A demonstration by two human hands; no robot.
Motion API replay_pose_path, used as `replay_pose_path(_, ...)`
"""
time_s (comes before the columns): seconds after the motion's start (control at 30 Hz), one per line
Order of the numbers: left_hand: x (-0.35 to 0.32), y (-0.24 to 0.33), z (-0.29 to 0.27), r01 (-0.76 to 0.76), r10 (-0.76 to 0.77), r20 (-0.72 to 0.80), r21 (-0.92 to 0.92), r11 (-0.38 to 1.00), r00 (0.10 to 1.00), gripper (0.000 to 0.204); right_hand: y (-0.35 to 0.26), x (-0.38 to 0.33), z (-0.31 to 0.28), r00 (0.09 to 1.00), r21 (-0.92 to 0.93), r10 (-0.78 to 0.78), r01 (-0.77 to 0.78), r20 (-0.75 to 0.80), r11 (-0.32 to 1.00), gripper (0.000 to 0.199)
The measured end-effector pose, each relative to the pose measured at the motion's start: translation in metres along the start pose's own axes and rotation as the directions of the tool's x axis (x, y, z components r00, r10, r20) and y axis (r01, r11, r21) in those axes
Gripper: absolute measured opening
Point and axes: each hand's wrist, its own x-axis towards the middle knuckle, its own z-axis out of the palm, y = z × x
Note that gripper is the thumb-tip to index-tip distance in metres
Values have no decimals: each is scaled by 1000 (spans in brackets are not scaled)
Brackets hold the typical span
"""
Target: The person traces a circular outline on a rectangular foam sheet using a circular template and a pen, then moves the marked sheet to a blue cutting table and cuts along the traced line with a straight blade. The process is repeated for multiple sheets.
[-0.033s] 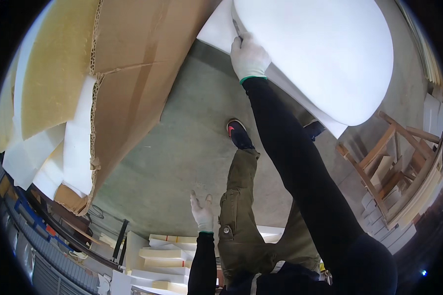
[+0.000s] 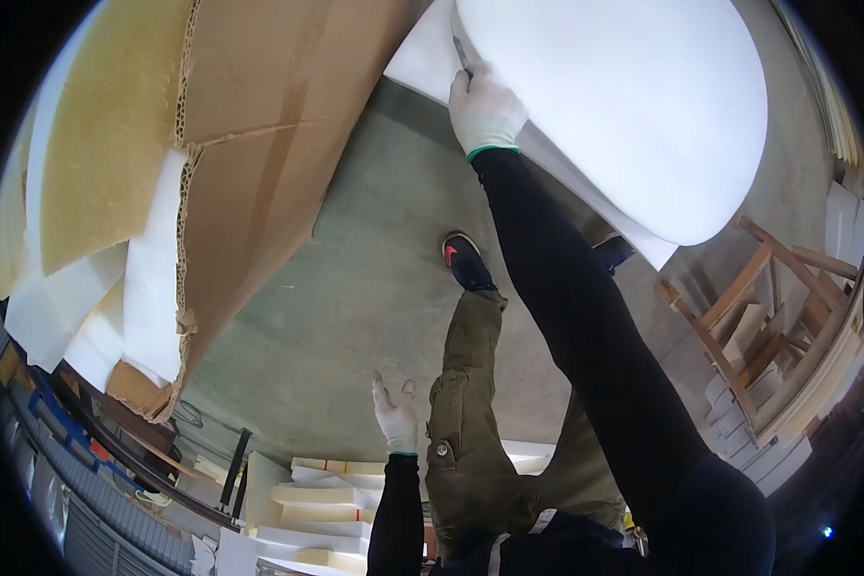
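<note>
My right hand [image 2: 487, 108], in a white glove with a green cuff, reaches far forward with its fingers closed round a knife. Its narrow grey blade [image 2: 462, 53] shows beyond the fingers, against the edge of a large rounded white foam piece [image 2: 634, 106]. Beneath that piece lies a flat white sheet [image 2: 418, 53] with a pointed corner. My left hand [image 2: 395, 415], gloved the same way, hangs low beside my left thigh; its fingers are apart and hold nothing.
A big cardboard box [image 2: 259, 125] with yellowish and white foam sheets stands at the left. A wooden frame [image 2: 739, 288] with offcuts is at the right. Stacked foam blocks [image 2: 322, 494] lie near my legs, and my shoe [image 2: 466, 261] rests on the grey floor [image 2: 355, 317].
</note>
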Motion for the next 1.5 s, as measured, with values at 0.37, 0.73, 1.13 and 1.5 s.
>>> replay_pose_path(0.37, 4, 4, -10, 29, -30, 53, 11, 1000, 998, 82, 2, 4, -1, 996, -47, 81, -79, 30, 996, 26)
replay_pose_path(0.73, 4, 5, -11, 1, -4, 78, 31, 1000, 997, 83, 62, -46, -34, 997, -99, 65, -61, 45, 993, 23)
replay_pose_path(1.13, -12, 11, -9, -73, 58, 107, 144, 987, 993, 81, 156, -92, -96, 973, -146, 187, -167, 135, 975, 23)
replay_pose_path(1.5, -38, 28, 12, -162, 128, 148, 243, 956, 981, 81, 261, -120, -158, 960, -136, 234, -214, 152, 967, 21)
